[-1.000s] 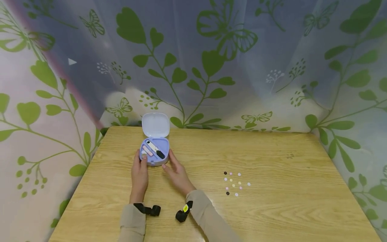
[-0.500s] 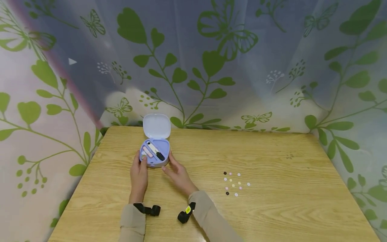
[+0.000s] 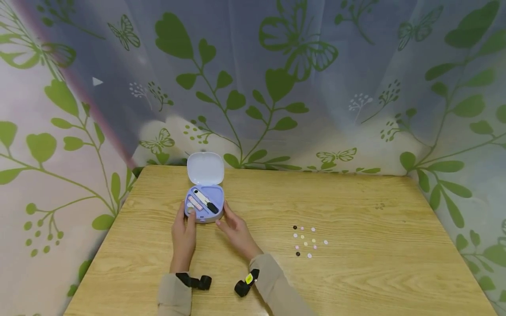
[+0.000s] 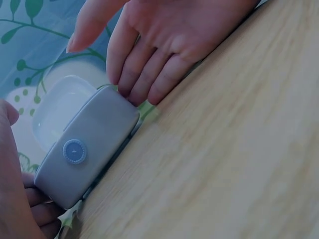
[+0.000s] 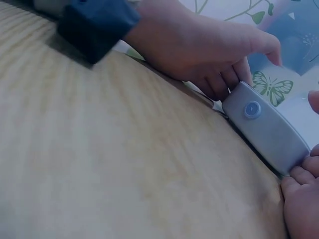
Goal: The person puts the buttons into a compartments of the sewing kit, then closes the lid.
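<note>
A small lilac box [image 3: 204, 204] stands on the table with its white lid [image 3: 205, 169] up. Its tray holds a black-and-white tool [image 3: 206, 201], a pink strip [image 3: 195, 203] and small pale items near the front left corner. My left hand [image 3: 184, 237] holds the box's left side, its thumb over the front left rim. On the other side, my right hand [image 3: 239, 235] rests its fingers against the box wall, thumb raised apart. In the left wrist view, the box front [image 4: 89, 147] shows a round button, with the right hand's fingers [image 4: 144, 79] lying nearly straight at its end.
Several small round buttons [image 3: 305, 244] in black, white, pink and yellow lie scattered on the wooden table [image 3: 375, 263] to the right. A leaf-patterned curtain [image 3: 245, 87] hangs behind the table's back edge.
The box, between both hands, has slid slightly toward me and a little right. Its lid stays up, and the buttons lie where they were.
</note>
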{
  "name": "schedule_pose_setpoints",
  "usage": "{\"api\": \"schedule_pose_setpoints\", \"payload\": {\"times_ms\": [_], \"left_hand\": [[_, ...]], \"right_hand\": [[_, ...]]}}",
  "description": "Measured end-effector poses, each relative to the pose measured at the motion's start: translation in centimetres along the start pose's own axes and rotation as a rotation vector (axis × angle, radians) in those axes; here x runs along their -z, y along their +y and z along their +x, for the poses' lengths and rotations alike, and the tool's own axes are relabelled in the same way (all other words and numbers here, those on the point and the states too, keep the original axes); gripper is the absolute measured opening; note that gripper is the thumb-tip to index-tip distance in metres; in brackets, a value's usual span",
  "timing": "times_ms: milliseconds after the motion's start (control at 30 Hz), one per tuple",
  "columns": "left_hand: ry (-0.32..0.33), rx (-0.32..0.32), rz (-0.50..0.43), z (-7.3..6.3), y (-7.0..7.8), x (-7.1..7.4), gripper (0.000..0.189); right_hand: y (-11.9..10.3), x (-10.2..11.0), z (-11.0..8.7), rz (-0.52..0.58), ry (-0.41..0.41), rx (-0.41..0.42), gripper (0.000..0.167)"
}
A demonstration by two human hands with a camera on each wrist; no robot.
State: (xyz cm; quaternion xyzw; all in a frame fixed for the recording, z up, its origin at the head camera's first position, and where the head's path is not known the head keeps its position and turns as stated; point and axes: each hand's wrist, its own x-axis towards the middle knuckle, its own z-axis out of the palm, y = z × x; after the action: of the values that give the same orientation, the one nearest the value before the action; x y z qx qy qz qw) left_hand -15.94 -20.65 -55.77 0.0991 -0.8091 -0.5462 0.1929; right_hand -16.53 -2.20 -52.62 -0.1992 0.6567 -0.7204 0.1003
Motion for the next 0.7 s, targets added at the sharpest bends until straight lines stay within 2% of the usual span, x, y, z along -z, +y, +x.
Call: {"api": "schedule_pose_setpoints", "payload": {"times_ms": [233,400,467,600,700], "left_hand": [[0.023,-0.011,0.000,-0.6,0.0,0.0,0.056],[0.048,-0.021,-0.017,-1.2,0.2,-0.1,0.051],[0.082,-0.035,-0.017,-1.3,0.2,-0.2,0.047],[0.146,-0.058,-0.020,-1.5,0.3,-0.4,0.039],[0.171,-0.064,-0.024,-1.7,0.5,-0.4,0.034]], "right_hand": [[0.1,-0.1,-0.9,-0.036,0.025,0.009,0.062],[0.8,-0.3,-1.3,-0.051,0.102,0.020,0.059],[1.7,-0.3,-1.3,-0.059,0.132,0.036,0.058],[3.3,-0.4,-1.3,-0.165,0.212,0.092,0.055],[3.5,-0.3,-1.8,-0.262,0.285,0.151,0.051]]}}
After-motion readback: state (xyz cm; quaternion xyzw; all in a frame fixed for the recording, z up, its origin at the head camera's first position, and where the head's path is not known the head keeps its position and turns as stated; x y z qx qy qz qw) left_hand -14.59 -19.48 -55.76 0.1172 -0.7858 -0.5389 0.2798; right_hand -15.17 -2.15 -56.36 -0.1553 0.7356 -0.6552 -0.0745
